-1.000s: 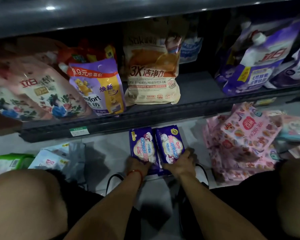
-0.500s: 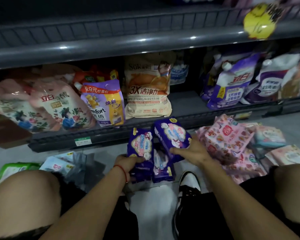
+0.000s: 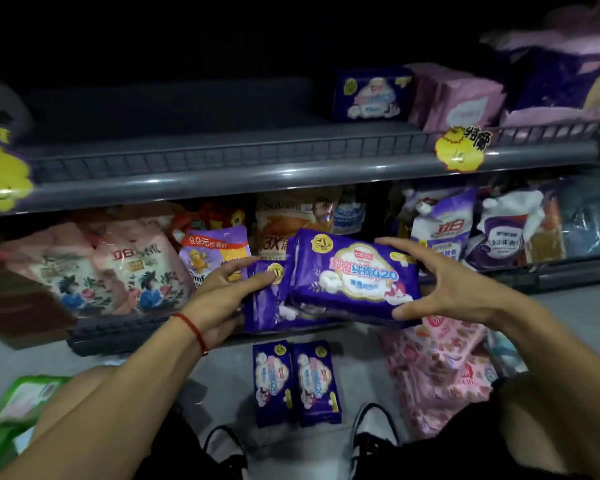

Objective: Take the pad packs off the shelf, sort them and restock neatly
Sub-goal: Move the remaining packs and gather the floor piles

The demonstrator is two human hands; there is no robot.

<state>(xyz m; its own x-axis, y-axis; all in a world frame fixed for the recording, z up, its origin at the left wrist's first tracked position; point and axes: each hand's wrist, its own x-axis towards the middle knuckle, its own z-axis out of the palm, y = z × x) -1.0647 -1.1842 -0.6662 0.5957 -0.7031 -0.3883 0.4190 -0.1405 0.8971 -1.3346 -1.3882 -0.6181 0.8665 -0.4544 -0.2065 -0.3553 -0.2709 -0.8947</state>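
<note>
Mid-restock. Left hand (image 3: 222, 292) and right hand (image 3: 444, 285), fingers curled, clamp a purple pack stack (image 3: 343, 275) below the upper shelf (image 3: 222, 178). One purple pack (image 3: 369, 95) shelved; two (image 3: 297, 382) plus pink packs (image 3: 437, 368) floor-bound, count unclear.

shop aisle: stocked shelves (image 3: 222, 174), yellow price tags (image 3: 459, 148).

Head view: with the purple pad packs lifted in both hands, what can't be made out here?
- Number of held purple packs: the front pack covers those behind.
- Left hand fingertips: tucked behind the packs.
- Upper shelf back: too dark.
- Green packs: blurred, cut by the frame's left edge.
</note>
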